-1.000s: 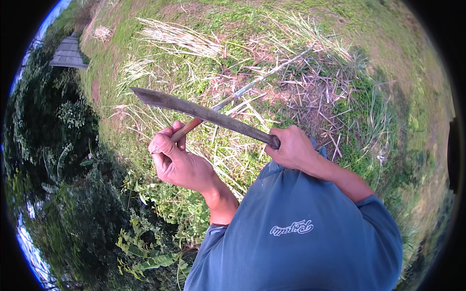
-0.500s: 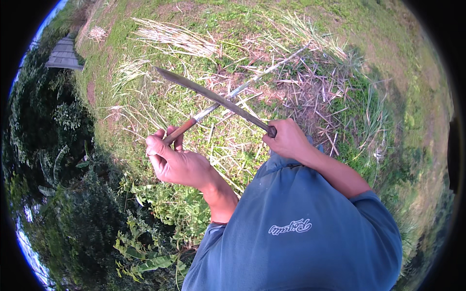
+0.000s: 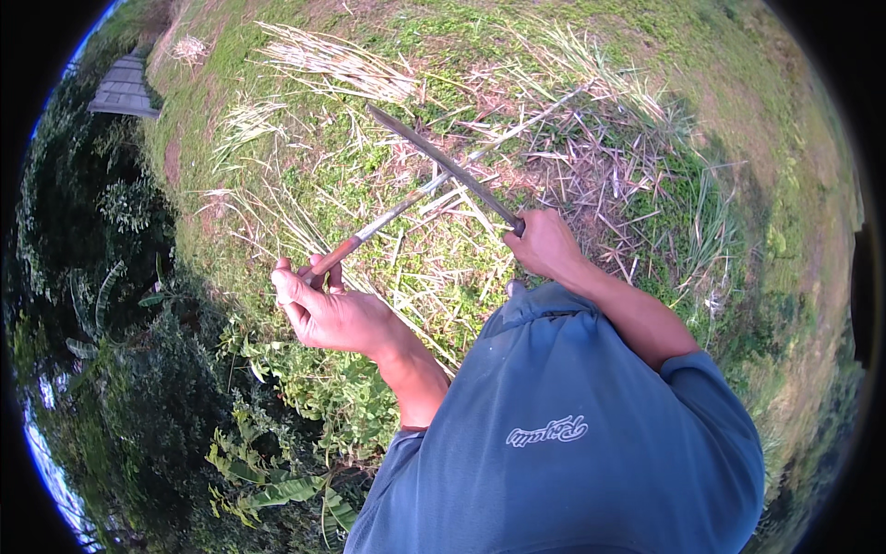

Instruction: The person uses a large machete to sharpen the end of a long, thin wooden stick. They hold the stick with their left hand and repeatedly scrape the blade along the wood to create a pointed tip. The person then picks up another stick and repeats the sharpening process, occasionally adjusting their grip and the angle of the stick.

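My left hand (image 3: 330,314) is closed, thumb and fingers pinching the near end of a long stalk (image 3: 392,212). The stalk is reddish brown by the fingers and pale beyond, running slantwise to the upper right over the ground. My right hand (image 3: 548,246) is wrapped round the dark handle of a machete (image 3: 417,138). Its long, dark blade points to the upper left and crosses over the stalk about midway. The blade looks to be on or just above the stalk; contact cannot be made out.
A bundle of cut stalks (image 3: 332,60) lies at the far left. Scattered chopped pieces (image 3: 600,166) cover the ground ahead right, beside long green leaves (image 3: 709,217). Dark bushes (image 3: 157,406) line the left side. A grey roof (image 3: 125,90) shows at the upper left.
My right hand and the machete have shifted; the blade's tip moved right and its crossing point slid farther out along the stalk. My left hand stays nearly in place on the stalk.
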